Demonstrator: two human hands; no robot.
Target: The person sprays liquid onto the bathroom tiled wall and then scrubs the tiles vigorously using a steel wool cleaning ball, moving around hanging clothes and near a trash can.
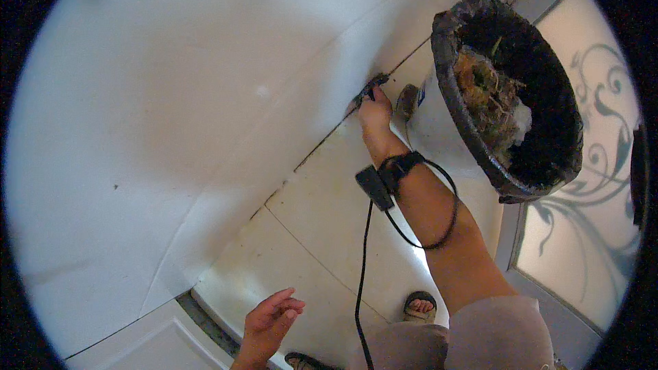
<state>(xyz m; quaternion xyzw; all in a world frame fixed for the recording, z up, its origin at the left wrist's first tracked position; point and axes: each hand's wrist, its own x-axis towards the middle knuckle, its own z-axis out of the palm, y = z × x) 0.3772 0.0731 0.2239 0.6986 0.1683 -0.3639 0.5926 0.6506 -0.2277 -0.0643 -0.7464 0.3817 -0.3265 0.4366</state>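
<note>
My right hand (pixel 375 111) reaches down to the foot of the white wall, its fingers closed on a dark, ragged object (pixel 370 89) whose kind I cannot make out. That object lies against the seam where wall and floor meet. Low in the view, my left hand (pixel 271 318) hangs free, fingers loosely bent and apart, with nothing in it. Close by my right forearm stands a white bin (pixel 439 123) with a black liner (pixel 449 75). Inside it lies brownish, fibrous waste (pixel 486 92) with a pale, whitish piece beside it.
A black strap with a small box (pixel 374 187) and cable sits on my right wrist. A small brownish object (pixel 407 101) lies beside the bin. At right is a frosted panel (pixel 582 164) with scroll patterns. My sandalled foot (pixel 419 306) rests on the tiled floor (pixel 315 226).
</note>
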